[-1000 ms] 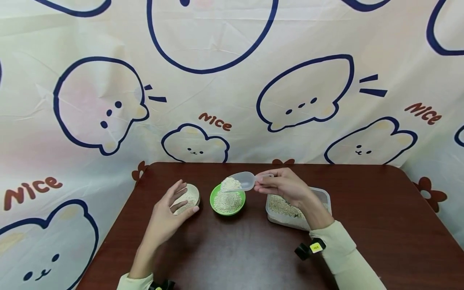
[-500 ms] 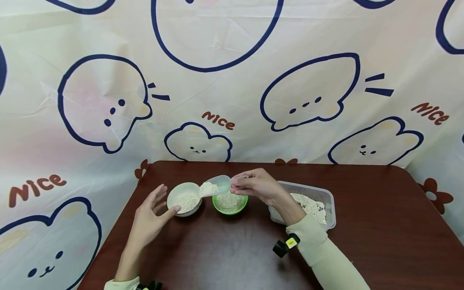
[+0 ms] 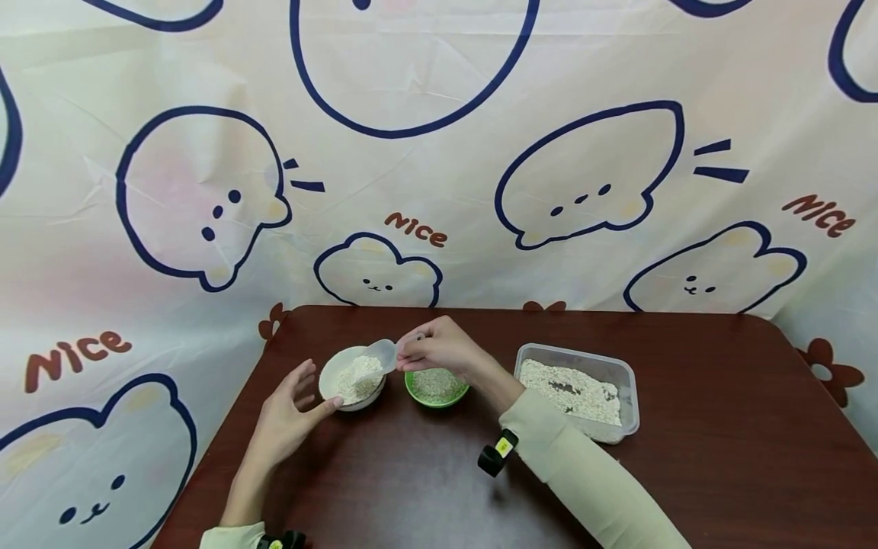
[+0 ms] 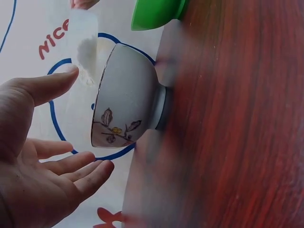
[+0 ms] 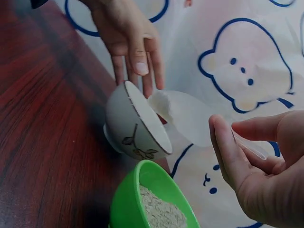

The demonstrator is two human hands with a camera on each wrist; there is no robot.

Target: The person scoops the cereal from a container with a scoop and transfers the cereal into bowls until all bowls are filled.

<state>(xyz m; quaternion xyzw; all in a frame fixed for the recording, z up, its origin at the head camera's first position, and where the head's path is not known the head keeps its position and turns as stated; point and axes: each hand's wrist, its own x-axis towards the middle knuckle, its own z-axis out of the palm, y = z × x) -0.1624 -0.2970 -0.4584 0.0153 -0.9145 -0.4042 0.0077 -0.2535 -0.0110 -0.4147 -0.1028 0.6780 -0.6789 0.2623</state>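
Note:
My right hand (image 3: 446,351) pinches the handle of a translucent plastic scoop (image 5: 194,121). The scoop tilts over a white bowl (image 4: 133,85) with a leaf-and-flower pattern, and pale flakes like oats lie at its lip. More of the flakes lie in the bowl. On the bowl's left side my left hand (image 3: 284,419) is spread, fingers relaxed and thumb near the rim; the left wrist view shows the fingers apart from the bowl wall. A green bowl (image 5: 124,202) with pale flakes stands just right of the white one, partly under my right hand.
A clear plastic tub (image 3: 629,412) of pale flakes, with some darker bits among them, sits at the right on the brown wooden table (image 3: 384,480). Behind the table hangs a cloth (image 3: 459,175) printed with cartoon animals.
My right hand has carried the scoop left, from above the green bowl to the white bowl, and tipped it down. My left hand has shifted slightly left, uncovering more of the white bowl.

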